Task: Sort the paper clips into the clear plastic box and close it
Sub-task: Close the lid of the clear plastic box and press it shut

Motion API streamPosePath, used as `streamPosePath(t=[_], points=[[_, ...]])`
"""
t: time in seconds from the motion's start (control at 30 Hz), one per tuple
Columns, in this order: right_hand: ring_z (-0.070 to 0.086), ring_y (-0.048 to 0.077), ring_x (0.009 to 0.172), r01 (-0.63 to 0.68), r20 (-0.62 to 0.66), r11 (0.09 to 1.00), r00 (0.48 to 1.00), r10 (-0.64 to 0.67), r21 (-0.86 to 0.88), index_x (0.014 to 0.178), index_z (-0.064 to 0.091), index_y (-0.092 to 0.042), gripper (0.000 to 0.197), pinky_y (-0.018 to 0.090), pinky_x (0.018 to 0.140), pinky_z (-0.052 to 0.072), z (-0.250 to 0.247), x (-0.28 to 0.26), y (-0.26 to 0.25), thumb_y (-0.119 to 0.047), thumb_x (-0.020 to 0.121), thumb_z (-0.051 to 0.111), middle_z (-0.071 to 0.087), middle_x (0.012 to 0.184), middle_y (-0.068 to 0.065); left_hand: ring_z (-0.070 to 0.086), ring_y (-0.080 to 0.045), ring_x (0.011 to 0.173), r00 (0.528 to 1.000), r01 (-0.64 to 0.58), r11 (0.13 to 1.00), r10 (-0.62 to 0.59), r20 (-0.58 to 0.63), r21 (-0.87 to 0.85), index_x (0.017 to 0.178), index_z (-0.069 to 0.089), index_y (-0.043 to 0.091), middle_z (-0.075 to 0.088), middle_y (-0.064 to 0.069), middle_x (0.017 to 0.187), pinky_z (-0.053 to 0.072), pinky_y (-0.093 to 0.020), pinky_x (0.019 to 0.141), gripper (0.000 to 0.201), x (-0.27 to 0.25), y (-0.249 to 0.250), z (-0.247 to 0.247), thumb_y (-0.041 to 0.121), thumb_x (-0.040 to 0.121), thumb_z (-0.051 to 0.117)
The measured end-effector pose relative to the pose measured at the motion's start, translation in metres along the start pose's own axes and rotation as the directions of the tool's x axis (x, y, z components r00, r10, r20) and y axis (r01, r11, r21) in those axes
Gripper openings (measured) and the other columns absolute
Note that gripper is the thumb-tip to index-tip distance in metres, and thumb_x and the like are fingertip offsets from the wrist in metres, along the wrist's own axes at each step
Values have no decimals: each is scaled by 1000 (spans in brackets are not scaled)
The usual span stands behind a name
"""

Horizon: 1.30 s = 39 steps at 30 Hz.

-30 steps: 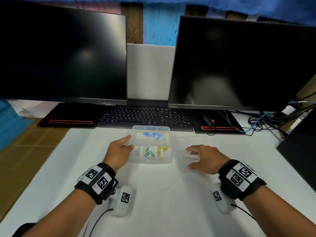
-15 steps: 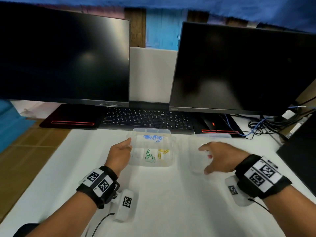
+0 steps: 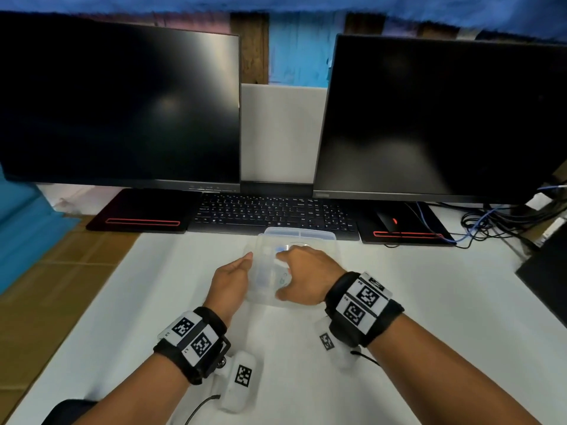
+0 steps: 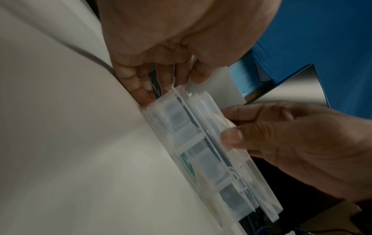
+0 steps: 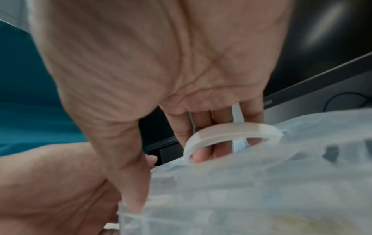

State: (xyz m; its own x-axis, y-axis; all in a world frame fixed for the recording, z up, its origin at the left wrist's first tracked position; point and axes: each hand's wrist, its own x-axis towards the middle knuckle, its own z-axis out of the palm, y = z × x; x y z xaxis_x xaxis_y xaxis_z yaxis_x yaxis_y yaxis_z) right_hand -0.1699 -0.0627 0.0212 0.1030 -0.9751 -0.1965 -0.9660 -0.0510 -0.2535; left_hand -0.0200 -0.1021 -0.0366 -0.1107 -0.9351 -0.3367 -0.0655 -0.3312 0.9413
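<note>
The clear plastic box (image 3: 302,234) sits on the white table in front of the keyboard; blue paper clips (image 3: 280,249) and green ones (image 3: 283,281) show faintly through plastic. My right hand (image 3: 291,276) grips the clear lid (image 3: 264,271) over the box, thumb at its near edge, fingers on top. In the left wrist view the lid (image 4: 219,120) lies just above the box (image 4: 193,160), a little askew. The right wrist view shows my fingers by the ring handle (image 5: 231,132) on the lid. My left hand (image 3: 242,266) touches the box's left side with nearly straight fingers (image 4: 141,85).
Two dark monitors (image 3: 122,102) (image 3: 445,118) stand behind a black keyboard (image 3: 273,214). A mouse (image 3: 388,222) and tangled cables (image 3: 491,222) lie at the right. A black object (image 3: 549,271) sits at the table's right edge. Brown cardboard (image 3: 55,271) lies left of the table.
My right hand lifted the lid from the table at the right and carried it left over the box. The left hand stayed at the box's left side.
</note>
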Motion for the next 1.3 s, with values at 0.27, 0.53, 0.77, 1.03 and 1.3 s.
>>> streamPosePath(t=[0.27,0.53,0.77,1.03,1.3], points=[[52,24,121,-17,2,994,1000,17,108,134,49,-18,72,32,90,46,-8,6,1,-44,69,67,54,133,2,66,-19,104,1000,1,1000,-1,3,22,108,71,20,73,0,109,48,-39,100,30,-4,3,1,37,94,51],[49,26,117,-31,74,996,997,25,83,121,54,-14,57,31,82,40,0,10,-2,-37,71,65,55,122,6,57,-19,121,1000,-21,999,21,7,36,125,62,25,62,1,131,42,-44,107,34,-5,0,-1,32,94,53],[48,21,128,-29,75,993,997,21,112,142,39,-26,81,41,102,45,-3,13,2,-43,68,66,43,145,1,61,-19,113,999,-48,999,48,15,10,136,50,26,62,-2,129,46,-43,103,41,-2,0,0,20,95,53],[51,18,125,-44,96,990,995,31,132,141,40,-28,82,38,99,48,-8,8,11,-41,65,67,45,144,-3,56,-10,82,995,-98,994,98,5,38,139,47,20,62,-9,128,48,-31,91,42,-5,1,2,14,98,48],[49,19,125,-44,103,990,994,31,130,141,40,-29,79,39,100,47,-7,7,13,-39,67,66,43,145,-1,56,-27,121,996,-93,994,93,10,49,140,46,14,56,-15,136,41,-40,104,43,-9,3,4,5,97,46]])
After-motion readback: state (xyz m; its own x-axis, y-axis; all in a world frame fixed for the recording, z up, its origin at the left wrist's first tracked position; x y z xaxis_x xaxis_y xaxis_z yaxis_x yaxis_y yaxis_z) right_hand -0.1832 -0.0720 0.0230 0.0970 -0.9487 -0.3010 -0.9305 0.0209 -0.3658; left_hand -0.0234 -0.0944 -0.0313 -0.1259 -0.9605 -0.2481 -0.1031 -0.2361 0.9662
